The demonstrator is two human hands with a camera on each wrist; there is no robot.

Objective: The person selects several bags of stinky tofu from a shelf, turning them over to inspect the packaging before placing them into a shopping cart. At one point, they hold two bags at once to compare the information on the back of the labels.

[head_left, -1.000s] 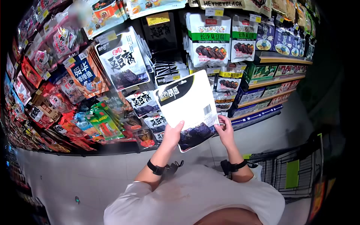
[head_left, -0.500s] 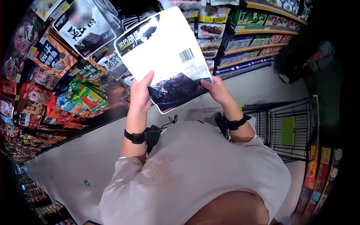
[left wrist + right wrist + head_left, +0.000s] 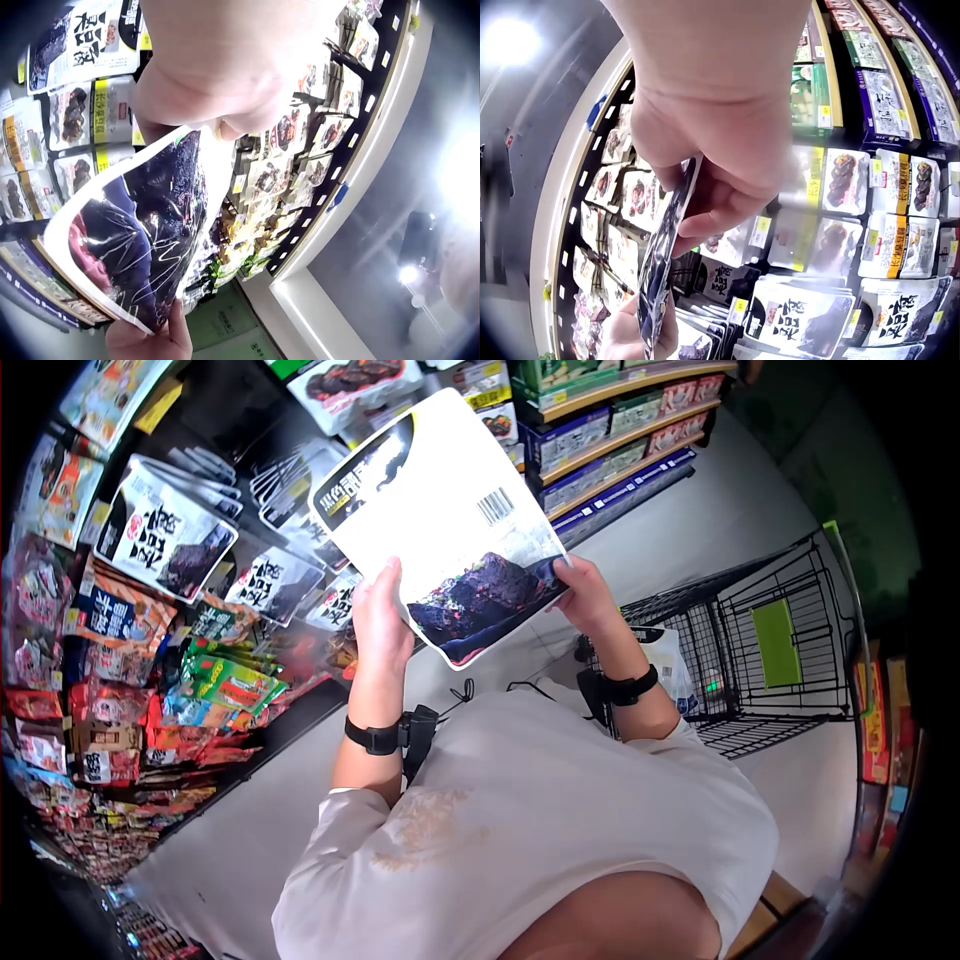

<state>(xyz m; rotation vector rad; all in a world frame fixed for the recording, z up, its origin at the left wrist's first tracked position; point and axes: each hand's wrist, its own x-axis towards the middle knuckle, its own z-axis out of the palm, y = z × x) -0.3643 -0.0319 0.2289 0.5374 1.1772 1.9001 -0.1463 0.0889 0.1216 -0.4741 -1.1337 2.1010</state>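
Observation:
A white and black snack pouch [image 3: 445, 525] is held up in front of the chest in the head view, tilted, with a barcode and a picture of dark food facing me. My left hand [image 3: 380, 622] grips its lower left edge, thumb on the near face. On the right edge, my right hand [image 3: 588, 598] pinches the pouch, its thumb also in front. The left wrist view has the glossy dark part of the pouch [image 3: 161, 202] between both hands. Seen nearly edge-on in the right wrist view, the pouch [image 3: 660, 259] runs between right thumb and curled fingers.
Hanging pouches with similar black-and-white print [image 3: 165, 535] and colourful snack packets [image 3: 230, 680] fill the rack at left. Shelves of boxed goods [image 3: 600, 450] stand beyond. A black wire shopping cart [image 3: 745, 650] with a green panel is at the right, a white package [image 3: 665, 660] near it.
The view has turned, moving the rack leftward and bringing more of the cart into sight. The pouch has come closer and appears larger; both hands keep their hold on its edges.

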